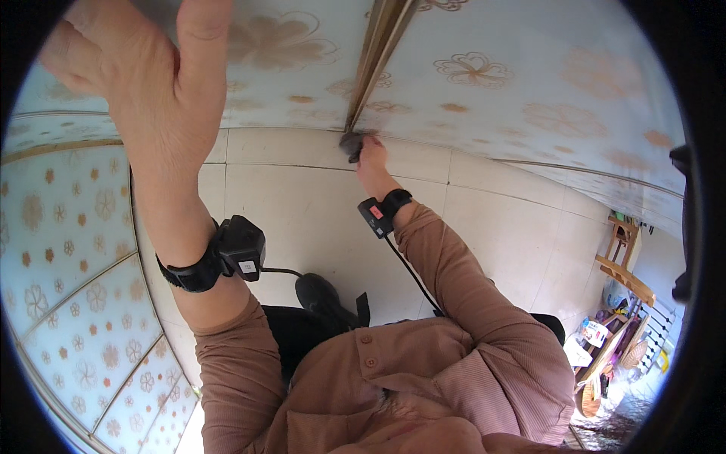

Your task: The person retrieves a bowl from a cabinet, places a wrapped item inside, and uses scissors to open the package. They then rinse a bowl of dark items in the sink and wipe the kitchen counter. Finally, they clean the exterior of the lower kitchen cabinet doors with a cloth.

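Observation:
My right hand [372, 152] reaches down and holds a dark grey cloth [351, 146]. The cloth is pressed at the foot of the brownish upright frame strip [381, 62], where it comes down to the tiled floor. Frosted panels with brown flower patterns flank the strip, a left panel [272, 79] and a right panel [527, 85]. High at the left is my left hand [153, 68], holding nothing, its thumb apart from the fingers. Some of its fingertips fall outside the picture; whether it touches the left panel I cannot tell.
More flower-patterned panels [74, 295] stand along the left side. Pale floor tiles [272, 210] lie below me, with my dark shoe [320, 295] on them. At the far right are a wooden chair [627, 278] and a cluttered pile with a woven basket [633, 354].

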Demonstrator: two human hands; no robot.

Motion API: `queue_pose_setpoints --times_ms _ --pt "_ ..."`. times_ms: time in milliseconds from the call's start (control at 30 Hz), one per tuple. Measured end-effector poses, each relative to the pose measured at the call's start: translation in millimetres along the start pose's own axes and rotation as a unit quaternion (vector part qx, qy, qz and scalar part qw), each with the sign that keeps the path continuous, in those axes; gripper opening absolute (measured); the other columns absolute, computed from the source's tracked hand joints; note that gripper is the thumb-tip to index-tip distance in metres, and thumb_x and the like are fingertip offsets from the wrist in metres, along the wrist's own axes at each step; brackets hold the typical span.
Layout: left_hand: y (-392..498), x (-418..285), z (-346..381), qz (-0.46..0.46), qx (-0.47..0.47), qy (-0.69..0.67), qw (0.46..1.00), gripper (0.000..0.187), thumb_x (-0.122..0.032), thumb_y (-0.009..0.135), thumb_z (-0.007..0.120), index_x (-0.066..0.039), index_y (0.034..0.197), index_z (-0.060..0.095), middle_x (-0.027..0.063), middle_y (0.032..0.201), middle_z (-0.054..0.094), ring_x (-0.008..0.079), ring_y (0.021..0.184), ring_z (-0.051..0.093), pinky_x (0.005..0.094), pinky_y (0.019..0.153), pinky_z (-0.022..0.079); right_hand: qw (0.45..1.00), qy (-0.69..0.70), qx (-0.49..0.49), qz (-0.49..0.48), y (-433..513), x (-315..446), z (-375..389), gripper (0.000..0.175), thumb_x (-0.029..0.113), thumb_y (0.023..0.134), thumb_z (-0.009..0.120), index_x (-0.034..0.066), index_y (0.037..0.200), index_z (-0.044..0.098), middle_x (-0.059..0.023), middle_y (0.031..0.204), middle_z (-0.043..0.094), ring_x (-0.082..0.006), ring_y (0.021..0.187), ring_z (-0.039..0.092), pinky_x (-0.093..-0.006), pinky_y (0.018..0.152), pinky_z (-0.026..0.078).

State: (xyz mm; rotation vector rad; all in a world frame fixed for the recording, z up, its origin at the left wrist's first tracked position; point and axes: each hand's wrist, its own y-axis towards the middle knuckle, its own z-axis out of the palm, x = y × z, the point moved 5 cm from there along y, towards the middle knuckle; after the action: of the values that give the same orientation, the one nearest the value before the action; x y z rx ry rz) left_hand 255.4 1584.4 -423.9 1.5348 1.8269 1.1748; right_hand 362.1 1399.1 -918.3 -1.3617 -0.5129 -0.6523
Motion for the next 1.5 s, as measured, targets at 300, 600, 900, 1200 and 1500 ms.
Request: queue_pose_setpoints --times_ms 300,600,900,1200,1500 --pt "-1.5 -0.2 -4.9 0.008 -0.004 0.006 1.000 0.100 -0.066 0.098 0.051 0.006 0.156 0.013 0.0394 0.153 0.014 0.0527 0.142 0.013 0.0594 0.115 0.011 0.990 0.083 0.031 0.114 40.9 -11.9 -29.0 0.019 0.020 0.096 0.058 0.0067 0.106 0.066 -0.0082 0.102 0.068 -0.0244 0.093 0.065 -0.0387 0.082 0.053" --pt "-15.2 8.1 6.0 -0.128 0.021 0.026 0.991 0.098 -0.057 0.099 0.056 0.007 0.157 0.010 0.0335 0.161 0.011 0.0446 0.148 0.012 0.0512 0.121 0.009 0.958 0.284 0.010 -0.045 82.8 127.6 -207.0 0.032 0.019 0.106 0.037 0.0041 0.110 0.064 -0.0112 0.107 0.070 -0.0268 0.096 0.067 -0.0435 0.090 0.056" --pt "-14.6 4.7 -0.3 -0.091 -0.010 0.030 0.995 0.099 -0.063 0.101 0.047 0.007 0.158 0.008 0.0376 0.160 0.008 0.0481 0.150 0.008 0.0558 0.120 0.008 0.916 -0.333 0.073 -0.213 78.8 87.9 -148.4 0.020 0.009 0.093 0.058 -0.0007 0.110 0.061 -0.0190 0.104 0.069 -0.0346 0.099 0.067 -0.0462 0.085 0.056" --pt "-26.3 27.2 1.6 -0.107 0.039 0.064 0.991 0.100 -0.060 0.103 0.045 0.007 0.158 -0.006 0.0368 0.163 -0.007 0.0465 0.154 -0.008 0.0555 0.122 0.000 0.822 -0.444 -0.275 -0.226 111.9 213.0 -344.9 0.047 0.010 0.074 0.078 0.0022 0.113 0.055 -0.0204 0.105 0.069 -0.0406 0.103 0.065 -0.0460 0.084 0.053" --pt "-30.9 31.1 -4.9 -0.154 0.067 0.068 0.983 0.096 -0.063 0.103 0.039 -0.002 0.160 -0.008 0.0270 0.166 -0.012 0.0389 0.155 -0.011 0.0510 0.124 -0.001 0.796 -0.402 -0.398 -0.215 153.6 326.2 -501.4 0.033 0.014 0.087 0.072 0.0044 0.115 0.058 -0.0168 0.107 0.070 -0.0342 0.095 0.068 -0.0428 0.079 0.056"
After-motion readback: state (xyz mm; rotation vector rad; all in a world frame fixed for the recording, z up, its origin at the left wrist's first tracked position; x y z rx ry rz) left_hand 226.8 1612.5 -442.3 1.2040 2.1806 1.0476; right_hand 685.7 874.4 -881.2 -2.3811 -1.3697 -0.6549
